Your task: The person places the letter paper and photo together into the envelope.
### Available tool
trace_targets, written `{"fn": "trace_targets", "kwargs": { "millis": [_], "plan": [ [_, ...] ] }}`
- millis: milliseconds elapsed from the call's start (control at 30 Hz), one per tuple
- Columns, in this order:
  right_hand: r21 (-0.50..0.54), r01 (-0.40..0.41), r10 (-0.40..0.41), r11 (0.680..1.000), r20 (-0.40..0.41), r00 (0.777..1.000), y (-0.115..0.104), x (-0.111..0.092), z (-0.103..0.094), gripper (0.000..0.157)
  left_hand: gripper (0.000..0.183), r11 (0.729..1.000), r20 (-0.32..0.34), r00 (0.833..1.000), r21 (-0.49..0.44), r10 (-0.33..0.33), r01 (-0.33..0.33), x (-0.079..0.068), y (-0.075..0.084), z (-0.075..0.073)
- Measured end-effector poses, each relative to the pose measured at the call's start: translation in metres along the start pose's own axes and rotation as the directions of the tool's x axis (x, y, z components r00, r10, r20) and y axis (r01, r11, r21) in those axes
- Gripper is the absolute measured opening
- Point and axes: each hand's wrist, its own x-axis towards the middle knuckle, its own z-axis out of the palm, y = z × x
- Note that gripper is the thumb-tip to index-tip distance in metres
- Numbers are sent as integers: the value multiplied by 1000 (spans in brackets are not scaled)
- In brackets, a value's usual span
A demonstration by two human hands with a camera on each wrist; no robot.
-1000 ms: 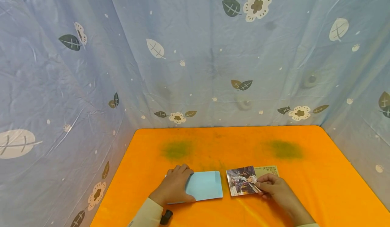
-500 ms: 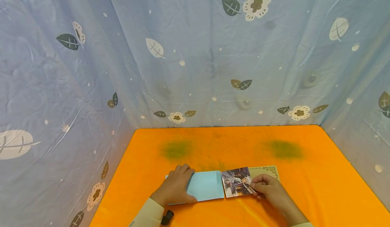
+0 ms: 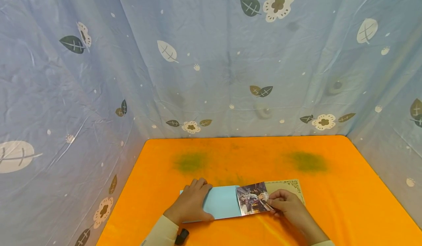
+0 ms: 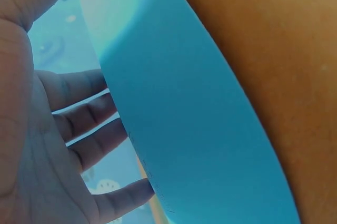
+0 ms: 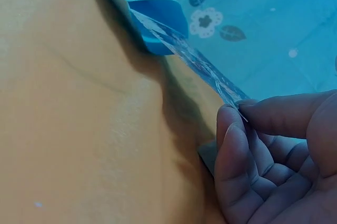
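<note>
A light blue envelope (image 3: pixel 222 202) lies lengthwise in front of me, and my left hand (image 3: pixel 190 204) grips it across its width, thumb at the near edge and fingers at the far edge. Seen from the right wrist, the mouth of the envelope (image 5: pixel 158 10) bows open. A glossy picture card (image 3: pixel 252 199) with a white-haired figure has its left end inside that mouth. My right hand (image 3: pixel 287 205) pinches the card's right end between thumb and fingers; thin layered edges show at the pinch. Partly hidden behind that hand is a tan card (image 3: pixel 287 187) with a dark ornamental border.
An orange cloth (image 3: pixel 244 158) with two greenish patches covers the table. Blue curtains (image 3: pixel 214 55) printed with leaves and flowers rise at the back and both sides. A small black object (image 3: pixel 182 236) shows beside the left wrist.
My right hand has moved left with the picture card, from apart from the envelope to its left end inside the mouth. More of the tan card shows. The left hand stays nearly still.
</note>
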Motion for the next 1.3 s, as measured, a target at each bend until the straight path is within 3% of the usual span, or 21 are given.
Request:
{"fn": "trace_targets", "kwargs": {
  "millis": [800,1300],
  "plan": [
    [36,-38,37,999,26,999,6,2,18,14,96,1000,16,1000,-3,-6,6,2,-1,6],
    [-7,-73,73,997,31,997,2,0,27,12,95,1000,10,1000,5,5,-5,3,-3,11]
  ]
}}
